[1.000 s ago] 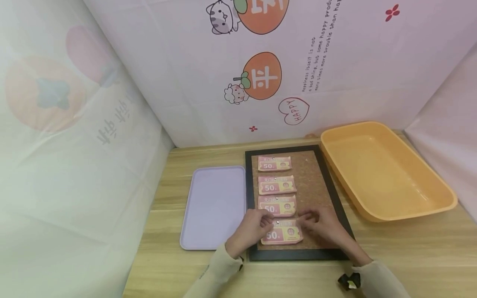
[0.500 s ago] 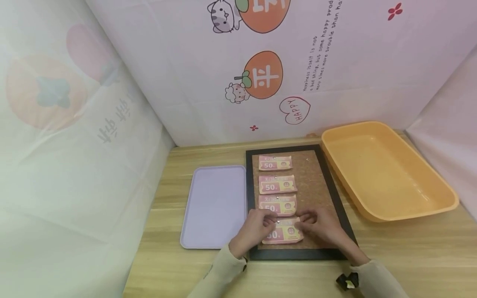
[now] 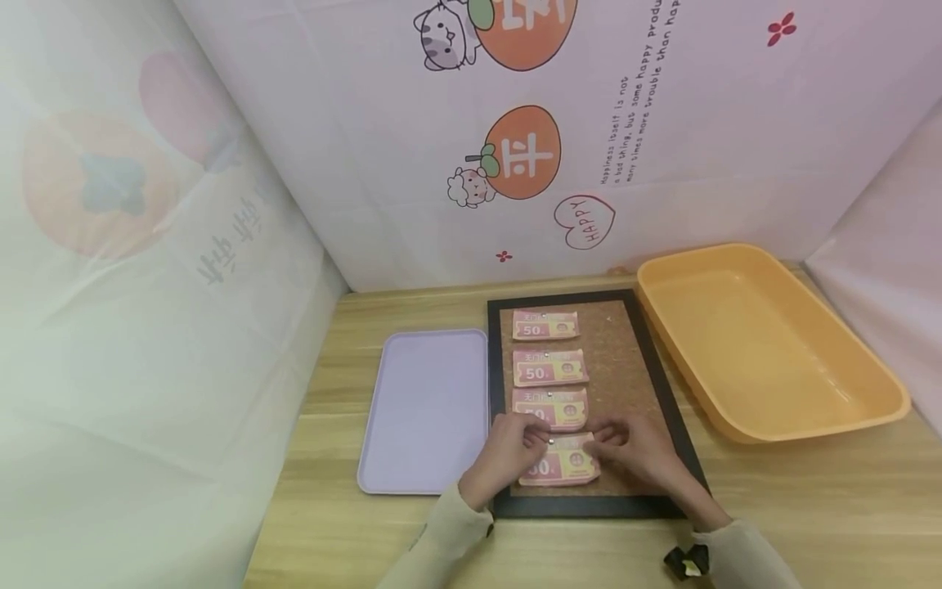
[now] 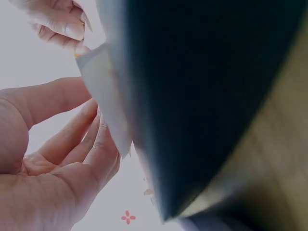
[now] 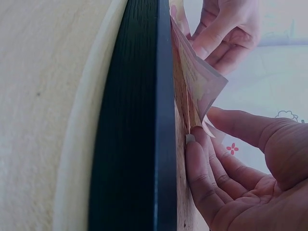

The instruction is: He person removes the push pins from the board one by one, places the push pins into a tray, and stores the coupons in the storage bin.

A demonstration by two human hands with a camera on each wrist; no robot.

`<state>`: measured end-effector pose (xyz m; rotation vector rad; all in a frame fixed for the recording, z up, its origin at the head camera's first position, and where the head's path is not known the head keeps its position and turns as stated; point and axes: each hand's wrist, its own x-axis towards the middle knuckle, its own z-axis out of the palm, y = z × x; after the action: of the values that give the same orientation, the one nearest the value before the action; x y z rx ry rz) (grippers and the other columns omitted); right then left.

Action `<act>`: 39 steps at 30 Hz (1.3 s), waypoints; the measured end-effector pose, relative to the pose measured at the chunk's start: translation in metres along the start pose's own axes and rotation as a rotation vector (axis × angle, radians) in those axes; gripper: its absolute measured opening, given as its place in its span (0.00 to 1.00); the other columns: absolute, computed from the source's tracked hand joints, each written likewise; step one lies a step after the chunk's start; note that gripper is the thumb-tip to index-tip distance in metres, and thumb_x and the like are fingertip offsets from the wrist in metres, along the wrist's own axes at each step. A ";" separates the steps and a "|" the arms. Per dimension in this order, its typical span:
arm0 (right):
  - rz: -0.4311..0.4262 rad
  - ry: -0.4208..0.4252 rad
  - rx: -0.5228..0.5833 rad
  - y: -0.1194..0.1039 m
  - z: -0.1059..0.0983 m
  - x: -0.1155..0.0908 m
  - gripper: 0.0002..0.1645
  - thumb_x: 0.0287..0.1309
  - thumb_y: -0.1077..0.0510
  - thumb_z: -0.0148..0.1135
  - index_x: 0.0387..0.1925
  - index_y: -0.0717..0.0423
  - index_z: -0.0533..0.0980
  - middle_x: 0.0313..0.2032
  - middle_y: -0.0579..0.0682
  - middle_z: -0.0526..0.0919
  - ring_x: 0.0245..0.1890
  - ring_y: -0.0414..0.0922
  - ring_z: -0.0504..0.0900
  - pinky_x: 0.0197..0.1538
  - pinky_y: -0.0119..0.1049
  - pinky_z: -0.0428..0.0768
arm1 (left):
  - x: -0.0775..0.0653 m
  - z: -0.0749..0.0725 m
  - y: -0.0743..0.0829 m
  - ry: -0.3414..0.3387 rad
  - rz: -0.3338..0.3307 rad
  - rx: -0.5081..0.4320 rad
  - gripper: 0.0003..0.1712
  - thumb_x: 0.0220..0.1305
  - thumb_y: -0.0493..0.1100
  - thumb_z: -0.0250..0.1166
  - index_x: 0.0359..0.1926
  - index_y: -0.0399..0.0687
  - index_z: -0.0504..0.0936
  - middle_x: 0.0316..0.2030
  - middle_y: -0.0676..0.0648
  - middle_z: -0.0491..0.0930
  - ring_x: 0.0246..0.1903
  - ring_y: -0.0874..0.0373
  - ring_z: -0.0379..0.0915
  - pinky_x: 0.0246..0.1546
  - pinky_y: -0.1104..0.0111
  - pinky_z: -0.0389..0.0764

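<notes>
In the head view, your left hand [image 3: 508,451] and right hand [image 3: 639,450] are low in the frame, right of centre, pinching the upper part of the lowest coupon [image 3: 565,469], which lies on the corkboard [image 3: 625,384]; a small pin [image 3: 550,441] shows between them. Three more coupons [image 3: 550,370] run in a column above it, the nearest partly behind your left hand. A purple tray [image 3: 423,409] sits left of the board and a yellow tub [image 3: 758,335] toward the right edge, all on the worktop [image 3: 324,458]. In your left wrist view, your thumb and fingers [image 4: 98,156] grip the coupon's pale edge left of centre; your right hand is at upper left. In your right wrist view, your right hand enters at lower right, gripping the coupon, one corner standing off the board; your left hand is at the top.
</notes>
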<state>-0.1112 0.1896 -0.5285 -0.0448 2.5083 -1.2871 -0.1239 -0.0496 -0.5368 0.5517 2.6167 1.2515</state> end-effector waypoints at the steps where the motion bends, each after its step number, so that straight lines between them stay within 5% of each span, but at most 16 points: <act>1: -0.001 -0.001 0.003 0.000 0.000 0.000 0.21 0.57 0.54 0.78 0.48 0.62 0.84 0.37 0.51 0.90 0.34 0.42 0.86 0.33 0.32 0.81 | 0.000 0.001 0.001 0.003 -0.006 0.002 0.14 0.56 0.26 0.67 0.44 0.35 0.89 0.34 0.46 0.91 0.30 0.70 0.82 0.34 0.83 0.80; 9: -0.023 -0.003 0.010 0.003 0.002 0.000 0.20 0.57 0.55 0.77 0.47 0.62 0.84 0.36 0.51 0.90 0.33 0.41 0.85 0.33 0.31 0.81 | -0.001 0.008 0.005 -0.005 -0.073 -0.019 0.10 0.57 0.28 0.68 0.40 0.39 0.89 0.30 0.48 0.89 0.26 0.74 0.77 0.31 0.81 0.79; 17: -0.039 0.005 0.022 0.002 0.002 -0.002 0.19 0.57 0.56 0.77 0.46 0.64 0.84 0.35 0.52 0.90 0.33 0.41 0.86 0.33 0.30 0.82 | -0.004 0.010 0.010 0.062 -0.075 -0.025 0.06 0.59 0.29 0.71 0.39 0.38 0.88 0.31 0.45 0.89 0.28 0.71 0.81 0.32 0.81 0.80; 39: -0.032 0.010 0.046 0.002 0.004 -0.005 0.15 0.59 0.57 0.76 0.43 0.61 0.83 0.36 0.52 0.89 0.33 0.42 0.85 0.32 0.31 0.81 | -0.002 0.016 0.013 0.073 -0.057 0.017 0.06 0.59 0.27 0.69 0.35 0.40 0.88 0.30 0.47 0.88 0.27 0.73 0.77 0.31 0.82 0.79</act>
<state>-0.1047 0.1890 -0.5308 -0.0679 2.4945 -1.3605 -0.1142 -0.0317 -0.5369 0.4391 2.6846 1.2563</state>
